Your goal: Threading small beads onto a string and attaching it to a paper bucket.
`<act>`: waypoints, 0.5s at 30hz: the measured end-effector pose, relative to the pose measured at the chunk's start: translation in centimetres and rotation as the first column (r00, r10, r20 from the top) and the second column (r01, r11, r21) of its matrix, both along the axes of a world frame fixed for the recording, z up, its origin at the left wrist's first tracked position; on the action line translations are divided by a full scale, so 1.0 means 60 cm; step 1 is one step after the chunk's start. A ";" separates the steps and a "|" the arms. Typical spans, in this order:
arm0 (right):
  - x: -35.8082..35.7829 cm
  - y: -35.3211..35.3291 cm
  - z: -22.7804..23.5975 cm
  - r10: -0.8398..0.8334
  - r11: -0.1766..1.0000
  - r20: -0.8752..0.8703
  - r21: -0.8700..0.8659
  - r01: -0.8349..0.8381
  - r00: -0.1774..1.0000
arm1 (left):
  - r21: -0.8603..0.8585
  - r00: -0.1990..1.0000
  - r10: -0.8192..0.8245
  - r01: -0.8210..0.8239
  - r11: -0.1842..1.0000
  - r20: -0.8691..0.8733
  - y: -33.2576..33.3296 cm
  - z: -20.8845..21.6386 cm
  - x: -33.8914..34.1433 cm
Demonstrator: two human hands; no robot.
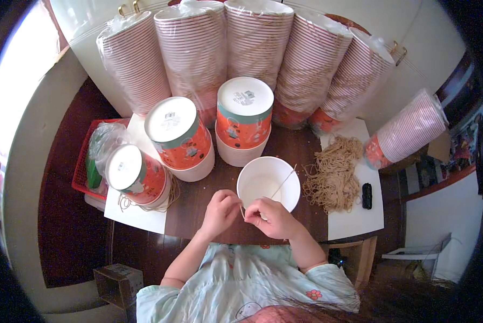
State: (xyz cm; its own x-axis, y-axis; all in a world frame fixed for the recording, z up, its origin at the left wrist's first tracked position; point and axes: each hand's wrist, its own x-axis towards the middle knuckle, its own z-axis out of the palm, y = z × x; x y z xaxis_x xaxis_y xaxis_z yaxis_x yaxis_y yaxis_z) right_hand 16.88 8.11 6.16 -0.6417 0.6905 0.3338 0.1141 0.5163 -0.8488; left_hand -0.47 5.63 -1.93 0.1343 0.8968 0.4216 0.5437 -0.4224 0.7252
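Note:
A white paper bucket point(294, 190) stands mouth up on the dark brown table, just beyond my hands. At its near rim, a thin tan cord point(284, 183) runs between my hands, and one end slants up across the bucket's mouth. My left hand point(221, 212) pinches the cord just left of the rim, thumb and fingertips pressed together. My right hand point(271, 218) grips it with curled fingers, close beside the left. Whether the cord goes through the bucket's wall is hidden by my fingers. To the right lies a tangled heap of tan cords point(336, 175).
Upside-down orange bucket stacks point(171, 148) point(245, 126) point(152, 180) stand left and ahead. Several tall plastic-wrapped bucket stacks point(193, 54) line the back; another wrapped stack point(408, 129) leans at right. A small black object point(367, 196) lies near the cords. A red basket point(85, 161) sits left.

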 end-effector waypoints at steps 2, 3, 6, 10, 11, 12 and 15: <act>0.001 0.002 0.000 -0.019 0.997 0.032 0.080 0.016 0.999 | -0.093 0.988 0.056 -0.043 0.995 0.143 -0.006 0.008 0.005; 0.004 0.003 -0.002 -0.049 0.999 0.018 0.013 0.048 0.999 | -0.095 0.988 0.057 -0.044 0.995 0.144 -0.008 0.015 0.008; 0.006 0.009 0.000 -0.084 0.996 0.008 -0.040 0.084 0.996 | -0.093 0.987 0.064 -0.050 0.994 0.151 -0.013 0.026 0.013; 0.005 0.008 0.004 -0.095 0.995 -0.007 -0.029 0.094 0.995 | -0.082 0.983 0.055 -0.041 0.996 0.177 -0.010 0.009 0.016; 0.006 0.007 0.005 -0.094 0.994 -0.016 -0.052 0.093 0.995 | -0.073 0.984 0.054 -0.042 0.996 0.171 -0.009 0.005 0.016; 0.007 0.005 0.005 -0.097 0.994 -0.015 -0.048 0.096 0.995 | -0.069 0.984 0.050 -0.039 0.997 0.171 -0.009 0.004 0.017; 0.010 0.003 -0.002 -0.058 0.998 -0.033 -0.013 0.057 0.998 | -0.039 0.994 0.090 -0.088 0.995 0.069 -0.008 -0.003 0.022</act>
State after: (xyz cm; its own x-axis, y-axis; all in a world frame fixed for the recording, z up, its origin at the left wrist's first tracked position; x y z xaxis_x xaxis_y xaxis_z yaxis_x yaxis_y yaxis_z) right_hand 17.46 8.29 6.05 -0.5895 0.7300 0.3458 0.1144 0.4992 -0.8589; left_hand 0.83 5.18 -2.09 0.0242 0.9185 0.3947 0.5247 -0.3478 0.7770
